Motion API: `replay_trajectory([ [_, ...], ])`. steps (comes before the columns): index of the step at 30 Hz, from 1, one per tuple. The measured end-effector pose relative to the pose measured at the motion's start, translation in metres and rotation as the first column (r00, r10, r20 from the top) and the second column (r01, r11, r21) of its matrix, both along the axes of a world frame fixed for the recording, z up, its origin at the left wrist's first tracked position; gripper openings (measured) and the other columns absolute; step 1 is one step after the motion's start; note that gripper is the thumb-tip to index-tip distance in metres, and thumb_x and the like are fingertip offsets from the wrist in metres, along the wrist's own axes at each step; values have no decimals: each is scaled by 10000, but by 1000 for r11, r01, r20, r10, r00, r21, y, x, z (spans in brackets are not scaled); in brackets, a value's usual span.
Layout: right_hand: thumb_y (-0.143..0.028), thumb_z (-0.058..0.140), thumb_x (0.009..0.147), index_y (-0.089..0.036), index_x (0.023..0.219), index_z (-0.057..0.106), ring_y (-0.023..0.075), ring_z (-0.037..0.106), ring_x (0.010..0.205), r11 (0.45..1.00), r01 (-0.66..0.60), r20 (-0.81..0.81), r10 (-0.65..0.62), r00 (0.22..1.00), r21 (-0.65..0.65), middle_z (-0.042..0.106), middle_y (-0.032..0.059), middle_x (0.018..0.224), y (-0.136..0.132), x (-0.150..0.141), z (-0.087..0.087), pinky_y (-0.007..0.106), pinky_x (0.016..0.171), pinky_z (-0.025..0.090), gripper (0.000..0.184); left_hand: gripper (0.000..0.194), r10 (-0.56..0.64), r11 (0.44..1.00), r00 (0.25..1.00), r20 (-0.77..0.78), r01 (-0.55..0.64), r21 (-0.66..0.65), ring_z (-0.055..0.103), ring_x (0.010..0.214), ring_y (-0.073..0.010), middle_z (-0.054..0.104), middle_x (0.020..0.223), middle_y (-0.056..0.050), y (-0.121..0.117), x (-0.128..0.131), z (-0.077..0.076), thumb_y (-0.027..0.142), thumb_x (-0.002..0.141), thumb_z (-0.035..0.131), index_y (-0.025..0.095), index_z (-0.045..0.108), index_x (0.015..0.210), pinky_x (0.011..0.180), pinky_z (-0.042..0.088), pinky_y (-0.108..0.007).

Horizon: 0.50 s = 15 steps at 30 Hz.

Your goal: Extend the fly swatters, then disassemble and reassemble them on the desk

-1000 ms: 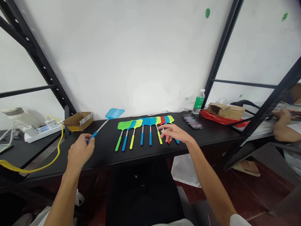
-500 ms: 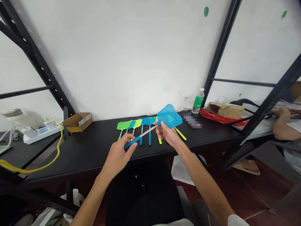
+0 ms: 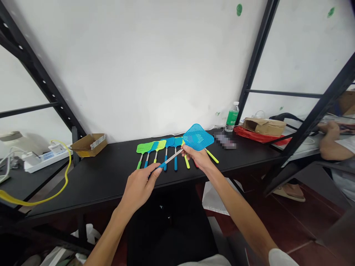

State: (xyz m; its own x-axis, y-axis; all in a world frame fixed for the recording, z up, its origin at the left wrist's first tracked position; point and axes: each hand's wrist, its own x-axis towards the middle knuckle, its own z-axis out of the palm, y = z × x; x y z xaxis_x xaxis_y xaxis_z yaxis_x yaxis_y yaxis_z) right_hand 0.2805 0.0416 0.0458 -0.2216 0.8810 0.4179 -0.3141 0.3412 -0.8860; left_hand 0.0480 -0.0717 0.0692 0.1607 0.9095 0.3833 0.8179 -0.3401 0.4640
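You get even, bright light on the white wall (image 3: 133, 66), with only faint shadows. Your wide lens bends the black shelf uprights (image 3: 257, 55) near the frame's edges.

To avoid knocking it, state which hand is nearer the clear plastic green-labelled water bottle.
Right hand: nearer, in front of the bottle and to its left, not touching. Left hand: farther, well to the left.

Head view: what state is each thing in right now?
Left hand: closed around the swatter's blue handle.
Right hand: gripping the swatter's metal shaft near its head.
Blue fly swatter: held above the desk, tilted.
Other swatters: lying side by side on the desk.
Water bottle: upright.
Cardboard box: open.
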Motion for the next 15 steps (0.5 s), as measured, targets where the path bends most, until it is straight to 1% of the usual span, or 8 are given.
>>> replay_trajectory([
  [3,-505,753,749,-197,854,694,165,646,704,1000,3,-15,-3,1000,14,672,45,808,-1,0,1,243,499,459,332,430,-101,989,981,168,117,-94,436,525,-164,442,548,28,1,1,0,506,989,348,234,679,954,540,302,-271],
  [5,-507,755,748,-195,857,690,163,646,704,1000,1,-18,0,1000,10,669,43,802,-1,-1,1,242,501,462,337,465,-160,962,938,309,218,-164,377,501,-149,390,528,33,2,1,0,506,995,320,209,647,848,530,297,-272],
  [7,-509,755,748,-192,858,688,161,648,697,1000,-7,-24,7,1000,8,664,40,787,-2,-1,2,239,501,462,342,476,-188,932,899,397,290,-216,353,494,-140,370,512,38,3,1,0,503,999,310,197,622,809,534,307,-272],
  [8,-510,755,748,-191,858,687,161,651,694,1000,-10,-26,11,1000,5,663,39,779,-2,-1,3,239,499,462,344,472,-190,925,891,411,303,-230,353,493,-137,374,509,40,3,1,0,500,999,312,195,620,814,539,314,-272],
  [9,-511,755,748,-188,857,686,162,655,690,1000,-12,-27,12,1000,-1,663,39,773,-3,-1,3,237,495,463,348,460,-185,926,894,409,298,-233,360,495,-136,387,513,41,3,2,1,498,998,319,195,626,839,543,319,-271],
  [11,-517,755,747,-184,855,685,163,663,676,1000,-5,-25,4,1000,-21,667,38,763,-6,-2,5,232,484,464,357,408,-152,948,919,363,239,-208,399,517,-138,440,550,39,1,4,3,505,984,366,206,642,946,547,326,-266],
  [13,-523,742,761,-180,869,690,167,675,675,1000,-7,-2,7,1000,-20,677,43,774,-10,-3,7,228,478,469,363,360,-106,975,954,280,155,-158,414,534,-137,475,604,42,-2,8,5,523,950,448,235,631,1063,538,314,-260],
  [15,-521,726,781,-176,883,699,173,687,687,999,-33,39,32,999,13,694,56,823,-14,-6,8,230,476,479,361,350,-70,991,981,182,90,-102,390,530,-132,456,623,51,-5,12,7,533,917,507,258,615,1107,529,289,-257],
])
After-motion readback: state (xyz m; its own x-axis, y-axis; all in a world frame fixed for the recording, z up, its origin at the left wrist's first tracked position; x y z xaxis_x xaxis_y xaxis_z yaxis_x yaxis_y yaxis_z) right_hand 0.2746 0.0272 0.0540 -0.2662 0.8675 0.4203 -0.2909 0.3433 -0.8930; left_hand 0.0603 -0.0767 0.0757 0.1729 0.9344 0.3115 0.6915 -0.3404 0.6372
